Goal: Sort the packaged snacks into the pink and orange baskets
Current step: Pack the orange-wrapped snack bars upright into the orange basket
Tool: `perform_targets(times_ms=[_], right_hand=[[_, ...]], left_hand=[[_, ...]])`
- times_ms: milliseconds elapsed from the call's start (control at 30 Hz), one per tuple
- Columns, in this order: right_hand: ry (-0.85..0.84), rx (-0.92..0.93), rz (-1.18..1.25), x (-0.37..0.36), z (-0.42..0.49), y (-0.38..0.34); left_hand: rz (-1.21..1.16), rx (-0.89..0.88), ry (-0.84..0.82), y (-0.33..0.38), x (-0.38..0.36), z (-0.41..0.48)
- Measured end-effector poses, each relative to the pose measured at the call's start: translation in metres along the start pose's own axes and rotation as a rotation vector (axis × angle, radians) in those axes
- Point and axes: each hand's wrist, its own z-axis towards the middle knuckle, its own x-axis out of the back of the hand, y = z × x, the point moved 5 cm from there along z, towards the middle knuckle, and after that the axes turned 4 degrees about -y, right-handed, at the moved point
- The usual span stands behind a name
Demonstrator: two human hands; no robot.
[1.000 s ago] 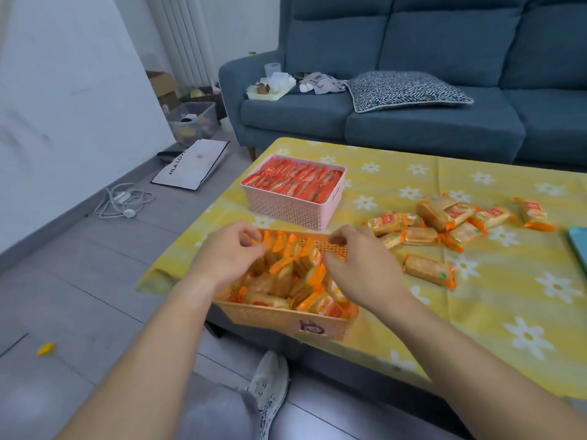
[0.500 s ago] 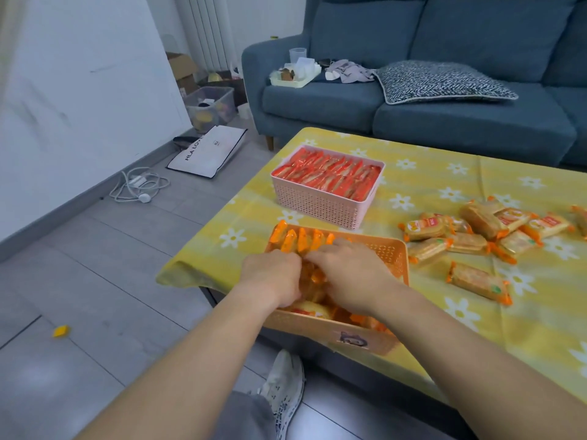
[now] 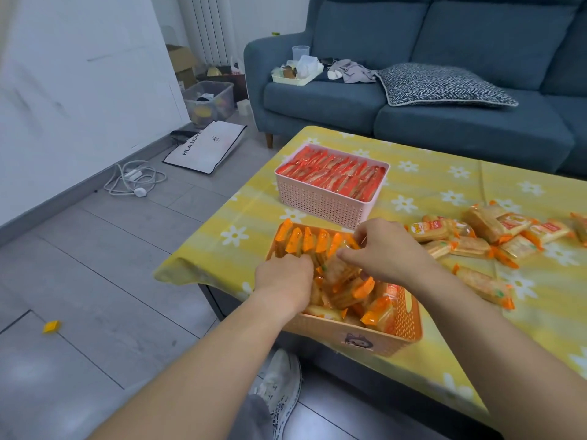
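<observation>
The orange basket [image 3: 409, 325] stands at the table's near edge, filled with several orange-ended cracker packets [image 3: 378, 312]; a row of them stands upright along its far side. Both my hands are inside it. My left hand [image 3: 284, 277] has its fingers curled down among the packets at the left. My right hand [image 3: 386, 249] pinches a cracker packet [image 3: 341, 271] in the middle of the basket. Behind it the pink basket [image 3: 320, 204] is packed with red packets. Several loose orange packets [image 3: 470, 246] lie on the yellow cloth to the right.
The table with the yellow daisy tablecloth [image 3: 444, 182] ends just left of the baskets. A blue sofa [image 3: 444, 90] stands behind it with a cushion and a tray. On the grey floor lie a white cable [image 3: 133, 179], a bag and a storage box. My shoe [image 3: 279, 385] shows below.
The view has shifted left and closer. My hands went down into the orange basket, and the right hand has now risen and moved toward its far side with a packet pinched.
</observation>
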Motion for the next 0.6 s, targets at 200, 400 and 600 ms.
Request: perform_targets(times_ms=[200, 400, 600], right_hand=[[-0.047, -0.026, 0.02, 0.006, -0.005, -0.004], [-0.091, -0.066, 0.143, 0.002, -0.009, -0.017], [-0.001, -0.031, 0.128, -0.05, 0.006, -0.062]], left_hand=[[-0.107, -0.036, -0.056, -0.007, 0.012, -0.001], [-0.685, 0.055, 0.061, -0.074, 0.058, -0.024], [-1.141, 0.211, 0.281, -0.114, 0.052, -0.02]])
